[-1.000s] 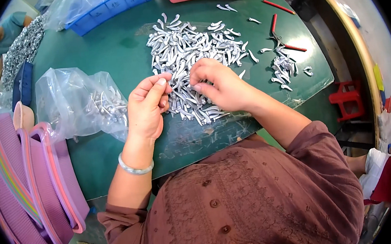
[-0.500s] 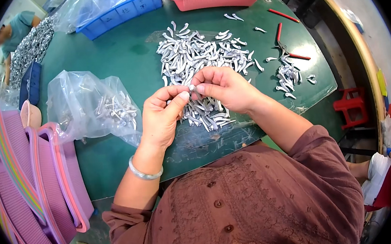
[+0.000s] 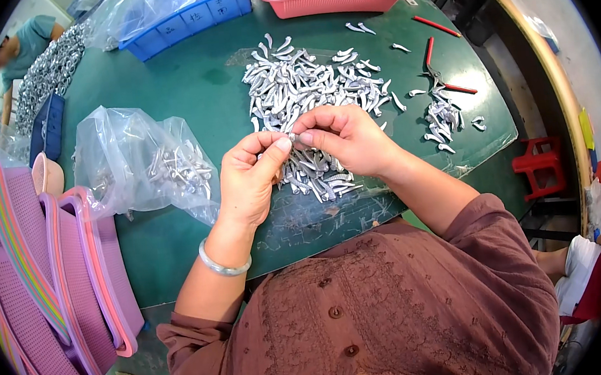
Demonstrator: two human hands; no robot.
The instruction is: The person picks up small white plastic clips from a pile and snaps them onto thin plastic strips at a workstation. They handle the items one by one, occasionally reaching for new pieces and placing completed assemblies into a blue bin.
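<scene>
The left hand (image 3: 246,174) has thumb and forefinger pinched on a small silver piece (image 3: 295,139) – I watch remotely as the right hand (image 3: 346,137) grips it too, above the near part of the heap (image 3: 298,80). Right of the heap I see red-handled pliers (image 3: 435,76) and a smaller pile (image 3: 441,116); left of it – a clear bag (image 3: 126,160). Beyond the heap sits a pink bin (image 3: 334,2).
</scene>
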